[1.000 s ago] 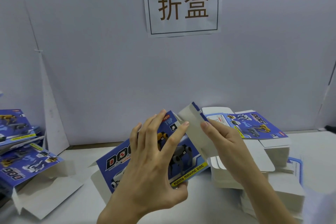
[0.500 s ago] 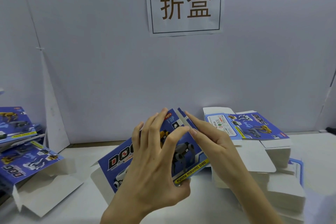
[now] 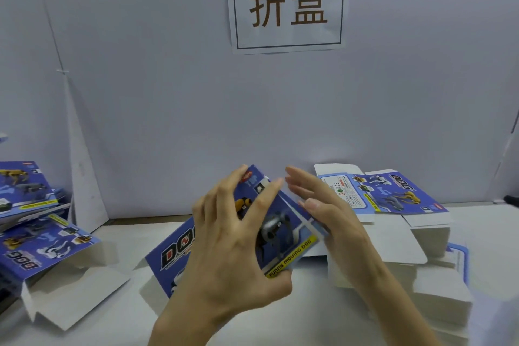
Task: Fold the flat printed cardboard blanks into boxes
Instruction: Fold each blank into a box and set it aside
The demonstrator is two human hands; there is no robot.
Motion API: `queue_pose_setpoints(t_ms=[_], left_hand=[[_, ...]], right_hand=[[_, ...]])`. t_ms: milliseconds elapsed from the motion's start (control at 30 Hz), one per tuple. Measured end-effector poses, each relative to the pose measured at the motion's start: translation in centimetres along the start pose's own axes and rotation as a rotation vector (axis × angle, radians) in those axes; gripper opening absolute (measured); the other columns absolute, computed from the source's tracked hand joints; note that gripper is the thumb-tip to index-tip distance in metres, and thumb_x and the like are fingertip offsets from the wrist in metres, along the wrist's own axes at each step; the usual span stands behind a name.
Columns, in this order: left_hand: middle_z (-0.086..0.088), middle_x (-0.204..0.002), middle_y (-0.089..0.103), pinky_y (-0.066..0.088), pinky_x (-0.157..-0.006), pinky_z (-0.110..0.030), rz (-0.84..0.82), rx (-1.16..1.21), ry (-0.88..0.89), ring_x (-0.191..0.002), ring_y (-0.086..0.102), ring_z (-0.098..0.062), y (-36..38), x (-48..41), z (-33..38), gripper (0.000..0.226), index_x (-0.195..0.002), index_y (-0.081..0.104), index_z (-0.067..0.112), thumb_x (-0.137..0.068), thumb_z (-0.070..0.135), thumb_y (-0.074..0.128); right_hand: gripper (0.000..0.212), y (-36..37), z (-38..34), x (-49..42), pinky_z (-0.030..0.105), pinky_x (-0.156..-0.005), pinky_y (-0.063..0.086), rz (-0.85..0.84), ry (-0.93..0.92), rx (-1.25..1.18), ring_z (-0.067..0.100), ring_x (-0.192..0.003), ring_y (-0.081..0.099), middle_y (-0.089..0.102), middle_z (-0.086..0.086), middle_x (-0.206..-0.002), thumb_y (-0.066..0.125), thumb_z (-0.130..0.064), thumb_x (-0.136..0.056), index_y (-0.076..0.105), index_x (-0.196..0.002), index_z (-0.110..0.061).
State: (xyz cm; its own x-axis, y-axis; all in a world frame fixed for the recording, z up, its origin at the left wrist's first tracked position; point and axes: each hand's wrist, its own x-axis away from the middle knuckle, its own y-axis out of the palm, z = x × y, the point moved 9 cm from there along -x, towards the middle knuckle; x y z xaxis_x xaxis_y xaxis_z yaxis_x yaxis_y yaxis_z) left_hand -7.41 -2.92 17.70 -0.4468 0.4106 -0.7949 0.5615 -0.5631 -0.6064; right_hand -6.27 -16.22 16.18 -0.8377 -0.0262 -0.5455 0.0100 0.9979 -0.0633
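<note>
Just left of the stack of blanks [image 3: 393, 196], the left hand [image 3: 224, 247] is still gripping the blue box [image 3: 174, 254] — the right hand [image 3: 331, 213], fingers straight, is now pressing its end, where a flap was standing up before.

Pale wall [image 3: 140, 64] bearing a paper sign [image 3: 288, 3]; white table [image 3: 118, 326] below.

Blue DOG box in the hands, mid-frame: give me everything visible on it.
The box is thin cardboard, printed blue with a DOG logo, yellow and grey robot dogs, a TOP mark and a yellow FUNNY MOVING DOG strip. Partly folded, it tilts, right end higher; a white unprinted flap stands open at its lower left. The left hand grips its front face, thumb under the lower edge. The right hand lays straight fingers against its right end.
</note>
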Motion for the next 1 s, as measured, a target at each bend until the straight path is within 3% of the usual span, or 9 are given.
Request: queue_pose_setpoints(t_ms=[133,200,300,367,433,500,600,767,1000], left_hand=[[-0.007,-0.140,0.023,0.036,-0.100,-0.044,0.100,0.047,-0.187,-0.124,0.031,-0.026,-1.1,0.0,-2.4,0.102,-0.139,0.031,0.034,-0.052,0.076,0.064],[0.002,-0.135,0.023,0.038,-0.099,-0.037,0.176,0.155,-0.243,-0.121,0.029,-0.017,-1.7,0.0,-2.2,0.099,-0.136,0.033,0.038,-0.053,0.085,0.061],[0.015,-0.116,0.032,0.043,-0.088,-0.009,0.259,0.398,-0.292,-0.105,0.039,-0.001,-2.8,-0.1,-3.1,0.081,-0.135,0.038,0.045,-0.064,0.075,0.064],[0.022,-0.103,0.042,0.048,-0.077,-0.010,0.255,0.613,-0.340,-0.094,0.052,-0.002,-3.2,-0.1,-4.7,0.064,-0.125,0.050,0.054,-0.067,0.073,0.068],[0.024,-0.109,0.050,0.051,-0.073,-0.016,0.184,0.853,-0.373,-0.103,0.057,-0.001,-2.7,-0.1,-5.4,0.043,-0.100,0.065,0.055,-0.062,0.074,0.069],[0.020,-0.121,0.057,0.053,-0.072,-0.018,0.156,1.122,-0.399,-0.111,0.059,-0.004,-1.3,0.2,-5.0,0.024,-0.084,0.071,0.040,-0.065,0.054,0.072],[-0.001,-0.104,0.071,0.056,-0.057,-0.026,0.189,1.483,-0.496,-0.081,0.072,-0.019,0.5,0.8,-4.6,0.009,-0.079,0.073,0.021,-0.072,0.019,0.068],[-0.001,-0.082,0.071,0.055,-0.052,-0.024,0.281,1.464,-0.549,-0.065,0.069,-0.017,-0.1,1.0,-5.7,0.016,-0.071,0.074,0.019,-0.076,0.015,0.059],[-0.002,-0.071,0.067,0.053,-0.048,-0.022,0.270,1.429,-0.575,-0.057,0.065,-0.015,0.4,0.9,-5.6,0.018,-0.062,0.069,0.019,-0.075,0.015,0.058]], right_hand=[[0.052,-0.7,-0.3,0.4,0.025,-0.104,0.036,0.014,-0.069,0.138,-0.004,-0.129,0.044,0.055,-0.022,-0.131,0.061,-0.047,-0.074,0.056,-0.125,-0.037],[0.046,-0.4,0.0,0.4,0.028,-0.096,0.047,-0.002,-0.067,0.087,0.006,-0.120,0.057,0.062,-0.011,-0.124,0.069,-0.031,-0.080,0.056,-0.125,-0.029],[0.037,-0.9,-0.5,0.2,0.027,-0.076,0.056,0.074,-0.100,-0.104,0.016,-0.100,0.069,0.070,0.000,-0.109,0.062,-0.016,-0.082,0.056,-0.119,-0.019],[0.033,-1.8,-1.5,0.3,0.027,-0.080,0.056,0.137,-0.168,-0.146,0.015,-0.099,0.068,0.072,-0.003,-0.106,0.061,-0.019,-0.084,0.057,-0.117,-0.017],[0.027,-1.9,-2.3,0.5,0.025,-0.076,0.056,0.148,-0.199,-0.181,0.014,-0.094,0.070,0.073,-0.005,-0.104,0.063,-0.029,-0.089,0.060,-0.115,-0.020],[0.023,-0.9,-2.4,0.6,0.024,-0.072,0.057,0.106,-0.197,-0.197,0.014,-0.092,0.071,0.073,-0.005,-0.104,0.060,-0.028,-0.093,0.060,-0.115,-0.020],[0.030,0.6,-1.7,0.6,0.027,-0.071,0.057,0.058,-0.168,-0.217,0.017,-0.095,0.070,0.070,-0.005,-0.108,0.053,-0.021,-0.093,0.050,-0.122,-0.012],[0.027,1.0,-1.9,0.8,0.017,-0.064,0.055,0.048,-0.205,-0.209,0.002,-0.083,0.069,0.070,-0.013,-0.104,0.048,-0.015,-0.094,0.045,-0.119,-0.005],[0.010,0.1,-2.0,0.8,0.015,-0.061,0.053,0.139,-0.219,-0.167,0.001,-0.081,0.067,0.070,-0.008,-0.096,0.051,-0.015,-0.091,0.061,-0.091,-0.011]])
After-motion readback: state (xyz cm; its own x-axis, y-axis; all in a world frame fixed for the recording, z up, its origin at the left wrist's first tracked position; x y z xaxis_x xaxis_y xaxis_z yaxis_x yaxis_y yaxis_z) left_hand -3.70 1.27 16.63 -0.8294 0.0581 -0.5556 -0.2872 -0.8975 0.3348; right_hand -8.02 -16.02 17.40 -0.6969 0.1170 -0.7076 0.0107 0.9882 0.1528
